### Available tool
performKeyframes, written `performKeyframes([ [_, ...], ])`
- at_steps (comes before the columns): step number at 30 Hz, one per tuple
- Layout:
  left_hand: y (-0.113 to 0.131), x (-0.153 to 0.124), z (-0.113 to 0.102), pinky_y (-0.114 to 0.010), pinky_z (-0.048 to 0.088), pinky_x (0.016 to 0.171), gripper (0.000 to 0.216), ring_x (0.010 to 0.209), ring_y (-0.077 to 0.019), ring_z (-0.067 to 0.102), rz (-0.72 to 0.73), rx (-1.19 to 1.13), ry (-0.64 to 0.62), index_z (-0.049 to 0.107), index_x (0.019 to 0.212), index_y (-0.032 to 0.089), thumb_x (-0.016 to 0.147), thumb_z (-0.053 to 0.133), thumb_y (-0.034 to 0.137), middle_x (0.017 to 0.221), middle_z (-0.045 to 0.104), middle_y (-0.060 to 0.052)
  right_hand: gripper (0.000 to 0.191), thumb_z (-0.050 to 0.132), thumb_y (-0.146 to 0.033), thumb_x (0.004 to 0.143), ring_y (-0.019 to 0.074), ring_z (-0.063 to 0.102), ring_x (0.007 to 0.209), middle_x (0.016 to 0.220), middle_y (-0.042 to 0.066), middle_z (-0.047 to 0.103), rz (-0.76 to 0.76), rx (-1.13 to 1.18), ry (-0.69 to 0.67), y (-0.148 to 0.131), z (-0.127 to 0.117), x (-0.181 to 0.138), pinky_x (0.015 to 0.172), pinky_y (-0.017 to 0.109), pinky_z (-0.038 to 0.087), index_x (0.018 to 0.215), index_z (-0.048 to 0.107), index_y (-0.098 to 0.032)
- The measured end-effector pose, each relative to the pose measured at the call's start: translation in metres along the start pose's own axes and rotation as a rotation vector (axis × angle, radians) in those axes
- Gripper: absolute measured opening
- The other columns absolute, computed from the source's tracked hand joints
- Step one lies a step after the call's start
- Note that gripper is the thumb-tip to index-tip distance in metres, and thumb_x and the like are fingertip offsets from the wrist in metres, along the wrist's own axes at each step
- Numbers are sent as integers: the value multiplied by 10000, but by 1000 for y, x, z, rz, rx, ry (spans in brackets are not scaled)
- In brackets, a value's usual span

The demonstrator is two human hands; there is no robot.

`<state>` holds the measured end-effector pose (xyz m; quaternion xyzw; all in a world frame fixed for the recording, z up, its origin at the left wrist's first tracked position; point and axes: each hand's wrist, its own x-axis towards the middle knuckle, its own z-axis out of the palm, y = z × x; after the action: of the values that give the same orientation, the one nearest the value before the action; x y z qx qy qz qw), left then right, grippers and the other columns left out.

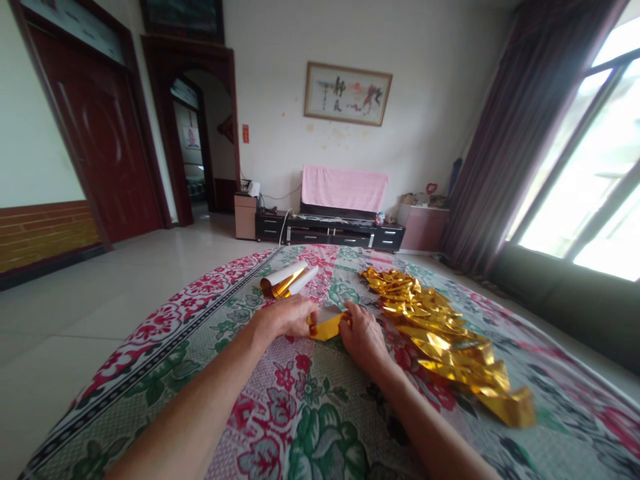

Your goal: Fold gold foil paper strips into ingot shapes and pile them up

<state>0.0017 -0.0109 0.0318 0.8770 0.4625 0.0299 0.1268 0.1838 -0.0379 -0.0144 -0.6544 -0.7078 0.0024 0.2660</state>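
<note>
A sheet of gold foil paper (327,327), partly folded, lies on the flowered cloth between my two hands. Its left end is gripped by my left hand (293,315), fingers curled over it. At the right end, my right hand (364,332) pinches the edge with bent fingers. Just beyond the left hand rest curled sheets of gold paper with white backs (290,280). To the right stretches a long pile of folded gold paper pieces (440,327), running from the far side toward me.
A flower-patterned cloth (320,440) covers the broad surface under my hands. Past its far edge stand a low black TV cabinet (310,237) and a screen under a pink cloth (345,187). A dark curtain (520,147) hangs by the window at right.
</note>
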Motion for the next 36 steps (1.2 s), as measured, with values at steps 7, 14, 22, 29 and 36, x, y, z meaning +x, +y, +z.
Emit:
performKeyframes([
  [7, -4, 0, 2, -212, 425, 613, 310, 690, -147, 593, 31, 54, 179, 635, 900, 234, 644, 515, 106, 756, 646, -2, 411, 463, -192, 738, 189, 564, 829, 927, 89, 609, 40, 23, 6, 1, -5, -1, 755, 273, 391, 1139, 548, -154],
  [14, -6, 9, 17, -252, 450, 685, 230, 762, -178, 616, -41, 52, 309, 663, 850, 208, 695, 500, 160, 793, 672, -38, 410, 485, -217, 723, 175, 572, 779, 922, 78, 630, 93, 18, -46, 0, -11, 0, 674, 253, 368, 1123, 553, -159],
  [22, -6, 17, 26, -248, 449, 684, 231, 754, -167, 606, 27, 54, 333, 691, 778, 180, 694, 479, 142, 801, 671, -59, 389, 491, -249, 725, 169, 594, 748, 873, 64, 668, 116, 24, -103, -4, -18, -1, 618, 238, 351, 1098, 567, -170],
  [29, 2, 16, 23, -254, 452, 667, 183, 729, -173, 595, 10, 76, 257, 698, 759, 168, 682, 540, 216, 772, 672, -64, 281, 503, -261, 722, 197, 624, 756, 753, 51, 695, 99, 1, -144, -1, -21, 1, 603, 245, 366, 947, 662, -208],
  [36, 5, 14, 22, -273, 450, 699, 218, 763, -178, 588, -34, 135, 291, 682, 766, 164, 720, 469, 150, 829, 645, -86, 248, 511, -290, 725, 168, 617, 673, 709, 23, 693, 80, 69, -159, 0, -23, 3, 587, 225, 387, 865, 705, -225],
])
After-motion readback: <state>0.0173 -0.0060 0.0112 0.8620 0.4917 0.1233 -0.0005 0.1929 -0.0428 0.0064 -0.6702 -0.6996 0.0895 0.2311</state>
